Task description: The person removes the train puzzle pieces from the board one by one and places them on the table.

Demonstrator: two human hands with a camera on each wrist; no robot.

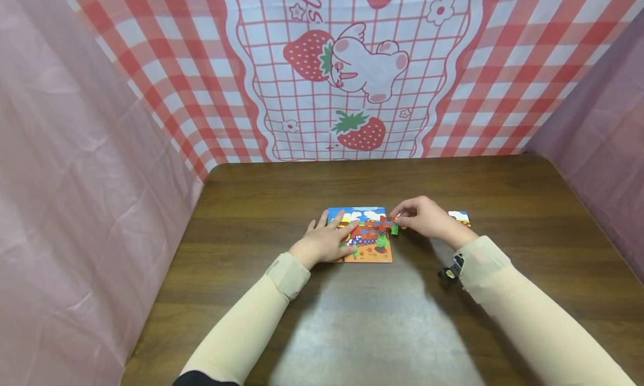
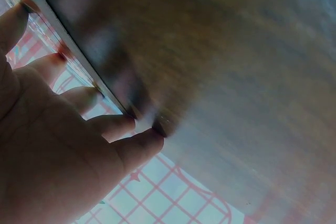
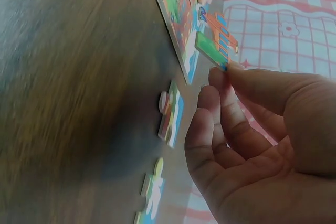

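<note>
A broad, dark brown table [image 1: 271, 193] with a wood-grain top and rounded far corners carries everything, its grain running from side to side in the head view and a pale, greyish sheen spreading over the nearer middle. A thin, rectangular puzzle board [image 1: 367, 242], printed with a blue sky, white clouds, a red train and orange ground, lies flat on it near the centre. To the board's right lies a small, flat, multicoloured puzzle piece with a rounded knob [image 3: 172, 116], and near that another flat piece with a yellow knob [image 3: 153, 192] (the picture's lower edge is close to it)
</note>
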